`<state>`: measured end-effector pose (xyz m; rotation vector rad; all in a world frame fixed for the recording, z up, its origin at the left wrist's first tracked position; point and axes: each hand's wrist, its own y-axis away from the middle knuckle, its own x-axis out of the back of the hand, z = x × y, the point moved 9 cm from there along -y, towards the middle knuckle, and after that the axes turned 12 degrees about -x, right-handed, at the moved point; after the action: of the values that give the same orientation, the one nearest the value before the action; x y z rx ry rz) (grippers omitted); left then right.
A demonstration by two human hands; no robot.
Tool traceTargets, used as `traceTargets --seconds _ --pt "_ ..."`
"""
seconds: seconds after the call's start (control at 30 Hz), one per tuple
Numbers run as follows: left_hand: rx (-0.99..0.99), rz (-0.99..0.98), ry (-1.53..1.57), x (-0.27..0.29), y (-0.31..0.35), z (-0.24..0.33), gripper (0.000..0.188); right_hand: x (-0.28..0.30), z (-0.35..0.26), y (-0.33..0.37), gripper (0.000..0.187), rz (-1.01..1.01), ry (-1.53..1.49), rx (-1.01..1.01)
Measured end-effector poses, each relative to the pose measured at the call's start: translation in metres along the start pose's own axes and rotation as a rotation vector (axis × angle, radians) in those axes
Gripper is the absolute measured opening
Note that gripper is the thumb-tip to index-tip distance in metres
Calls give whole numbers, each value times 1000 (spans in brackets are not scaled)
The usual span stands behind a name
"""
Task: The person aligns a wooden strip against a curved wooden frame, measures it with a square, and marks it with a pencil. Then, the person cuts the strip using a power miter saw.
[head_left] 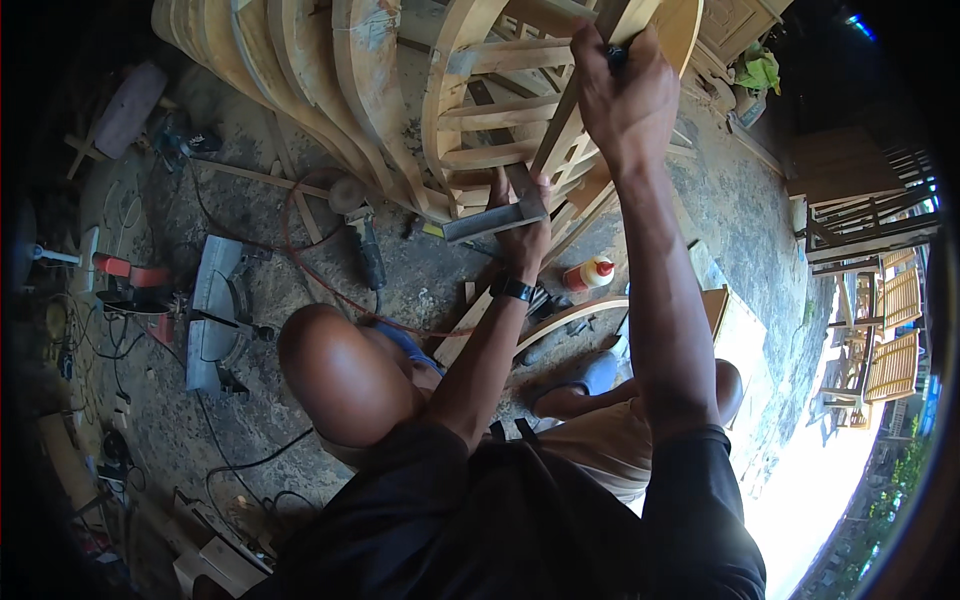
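My left hand [527, 245], a dark watch strap at its wrist, is closed on an L-shaped metal square [490, 223]. The square lies against the lower end of a long wooden bar [560, 130], part of a slatted wooden frame [500, 117]. Higher up that bar, my right hand [632, 105] is closed, its thumb and fingers pressed together on the wood. A small dark thing shows between those fingers, too hidden to name. Curved wooden pieces [365, 90] stand in a row left of the slats.
An angle grinder [366, 250] lies on the stained floor left of my hands, with a mitre saw [215, 315] farther left. Cords [290, 235] run between tools. A glue bottle [588, 275] and curved wooden strip [570, 318] are by my feet. Wooden chairs [890, 365] stand far right.
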<state>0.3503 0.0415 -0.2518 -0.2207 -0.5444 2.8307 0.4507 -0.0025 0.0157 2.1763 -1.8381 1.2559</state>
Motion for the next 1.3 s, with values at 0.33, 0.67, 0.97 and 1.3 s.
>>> traceTargets --seconds 0.33,0.67,0.97,1.3 --pt "-62 105 413 84 -8 4 19 142 -18 -36 30 -8 -736 185" --pt "198 163 558 139 117 22 49 215 48 -37 23 55 -1321 -126" --pt "261 -193 378 134 189 25 53 207 61 -25 26 14 -1299 -184" --pt "1050 -278 348 142 216 -104 36 190 16 -15 33 -118 -1272 -123"
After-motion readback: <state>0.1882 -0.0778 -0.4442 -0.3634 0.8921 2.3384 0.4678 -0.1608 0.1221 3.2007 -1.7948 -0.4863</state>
